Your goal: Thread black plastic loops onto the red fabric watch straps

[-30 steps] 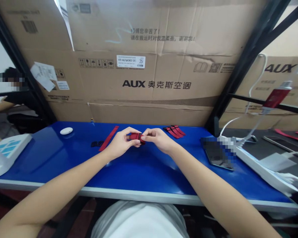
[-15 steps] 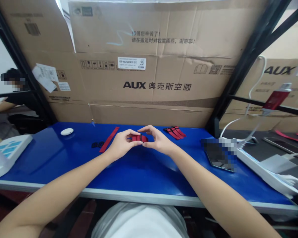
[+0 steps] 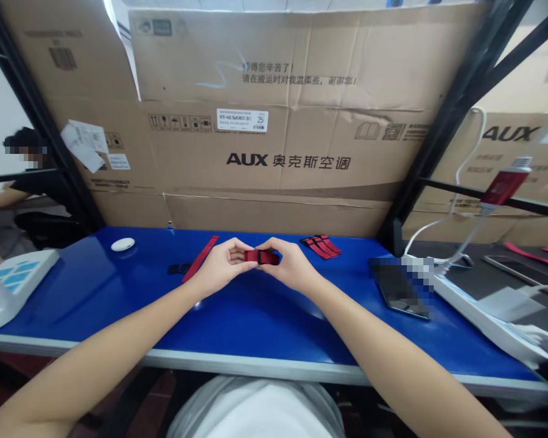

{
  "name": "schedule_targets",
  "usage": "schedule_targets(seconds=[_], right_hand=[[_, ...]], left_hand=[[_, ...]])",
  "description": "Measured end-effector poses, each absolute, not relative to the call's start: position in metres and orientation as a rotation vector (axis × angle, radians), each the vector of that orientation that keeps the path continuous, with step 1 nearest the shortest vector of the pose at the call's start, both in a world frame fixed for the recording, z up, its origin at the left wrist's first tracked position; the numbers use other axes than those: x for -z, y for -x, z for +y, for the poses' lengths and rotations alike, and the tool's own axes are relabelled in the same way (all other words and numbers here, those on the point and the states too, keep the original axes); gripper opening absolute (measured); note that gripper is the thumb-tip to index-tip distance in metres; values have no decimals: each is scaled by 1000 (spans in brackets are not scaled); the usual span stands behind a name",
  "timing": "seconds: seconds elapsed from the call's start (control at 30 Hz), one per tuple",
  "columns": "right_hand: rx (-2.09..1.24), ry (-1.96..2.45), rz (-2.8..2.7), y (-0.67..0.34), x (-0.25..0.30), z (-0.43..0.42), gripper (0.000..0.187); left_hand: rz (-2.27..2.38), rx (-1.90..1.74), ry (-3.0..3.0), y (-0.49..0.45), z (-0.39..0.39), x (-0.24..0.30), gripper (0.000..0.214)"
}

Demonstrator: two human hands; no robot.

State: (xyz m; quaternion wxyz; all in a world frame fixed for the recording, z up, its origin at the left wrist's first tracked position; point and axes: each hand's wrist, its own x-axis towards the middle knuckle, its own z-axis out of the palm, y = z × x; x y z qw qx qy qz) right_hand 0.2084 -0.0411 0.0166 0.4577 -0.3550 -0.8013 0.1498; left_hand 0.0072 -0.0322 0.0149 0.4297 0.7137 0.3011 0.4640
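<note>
Between my two hands is a short red webbing strap [image 3: 269, 258] with a black buckle [image 3: 259, 257] on it, held just above the blue table. My left hand [image 3: 226, 263] pinches its left end between thumb and fingers. My right hand [image 3: 288, 263] pinches it by the buckle, and the strap bends into a loop inside that hand. Left of my left hand, a flat red strap [image 3: 201, 258] lies on the table beside some black buckles [image 3: 179, 268]. Several red straps with black buckles [image 3: 323, 246] lie together beyond my right hand.
A phone [image 3: 404, 292] and a white power strip [image 3: 484, 310] with cables sit at the right. A white round object [image 3: 123, 244] and a white-and-blue device [image 3: 18, 283] are at the left. Cardboard [image 3: 274, 140] stands behind the table [image 3: 256, 328]. Another person [image 3: 36, 176] sits far left.
My right hand has shifted slightly along the strap and its fingers have closed in nearer the buckle. More of the strap and buckle shows now. The view has tilted up a little.
</note>
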Motion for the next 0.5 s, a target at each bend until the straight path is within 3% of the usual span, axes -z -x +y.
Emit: schedule_targets(seconds=[0.5], right_hand=[[-241,865,-2024,-204,-10,-40,24]], left_hand=[[813,-1206,-1701,-9,-24,-7,28]])
